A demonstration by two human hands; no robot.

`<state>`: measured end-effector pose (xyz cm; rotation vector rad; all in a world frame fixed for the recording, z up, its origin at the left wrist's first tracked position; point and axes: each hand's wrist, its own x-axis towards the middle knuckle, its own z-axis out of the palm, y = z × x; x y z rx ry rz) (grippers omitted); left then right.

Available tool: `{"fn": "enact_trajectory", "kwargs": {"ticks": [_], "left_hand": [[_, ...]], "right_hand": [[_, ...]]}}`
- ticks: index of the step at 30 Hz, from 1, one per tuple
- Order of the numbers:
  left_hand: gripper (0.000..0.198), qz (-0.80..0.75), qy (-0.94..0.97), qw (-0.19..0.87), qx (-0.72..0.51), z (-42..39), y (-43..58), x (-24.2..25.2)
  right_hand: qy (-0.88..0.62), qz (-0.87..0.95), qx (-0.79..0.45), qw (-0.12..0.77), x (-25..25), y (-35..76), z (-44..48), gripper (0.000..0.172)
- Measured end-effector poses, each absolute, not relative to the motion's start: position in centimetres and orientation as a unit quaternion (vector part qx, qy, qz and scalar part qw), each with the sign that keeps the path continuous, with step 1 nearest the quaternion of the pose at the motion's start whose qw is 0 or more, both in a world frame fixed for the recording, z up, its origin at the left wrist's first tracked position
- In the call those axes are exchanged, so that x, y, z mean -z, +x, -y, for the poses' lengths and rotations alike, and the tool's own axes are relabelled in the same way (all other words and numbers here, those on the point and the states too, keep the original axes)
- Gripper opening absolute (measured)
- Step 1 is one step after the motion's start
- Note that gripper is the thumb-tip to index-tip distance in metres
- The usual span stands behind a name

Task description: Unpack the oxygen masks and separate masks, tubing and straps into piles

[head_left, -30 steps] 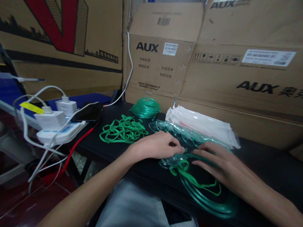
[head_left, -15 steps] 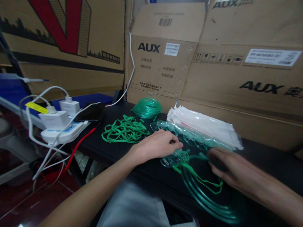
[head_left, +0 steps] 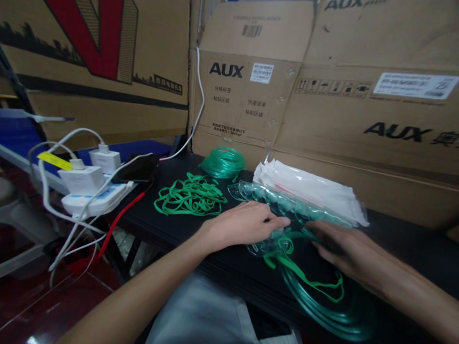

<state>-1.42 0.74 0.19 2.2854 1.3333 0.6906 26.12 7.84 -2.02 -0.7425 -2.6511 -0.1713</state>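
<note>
Clear mask [head_left: 263, 246] between palm-down left hand [head_left: 242, 225], right hand [head_left: 347, 249]

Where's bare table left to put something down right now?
The table is bare right of the bags, up to the boxes. A narrow strip runs along the front edge, just in front of the straps. The middle is crowded: left hand, right hand, masks and tubing meet there.

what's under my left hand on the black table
The left hand lies over a clear mask; its edge peeks out below the fingers, with a green strap and coiled green tubing beside the right hand. What the palm covers cannot be seen.
</note>
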Motion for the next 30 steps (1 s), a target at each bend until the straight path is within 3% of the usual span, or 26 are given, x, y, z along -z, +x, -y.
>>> {"fn": "enact_trajectory", "kwargs": {"ticks": [4, 14, 19, 27, 30], "left_hand": [[0.053, -0.460, 0.828, 0.219, -0.232, -0.7, -1.3, -0.4], [0.050, -0.470, 0.825, 0.209, -0.237, -0.7, -1.4, -0.5], [0.053, -0.456, 0.832, 0.211, -0.234, -0.9, -1.5, -0.2], [0.052, -0.474, 0.814, 0.216, -0.256, -0.8, -1.5, -0.2], [0.052, -0.484, 0.809, 0.200, -0.267, -0.6, -1.4, -0.1]], "right_hand": [[-0.256, 0.949, 0.023, 0.185, 2.7, 25.9, -7.8, 0.039], [-0.237, 0.961, -0.024, 0.140, 1.2, 25.5, -7.5, 0.029], [-0.234, 0.963, 0.024, 0.132, 1.5, 25.7, -7.4, 0.040], [-0.209, 0.964, 0.001, 0.164, 1.4, 25.3, -8.1, 0.020], [-0.223, 0.956, 0.045, 0.183, 1.3, 26.3, -9.0, 0.024]]}}
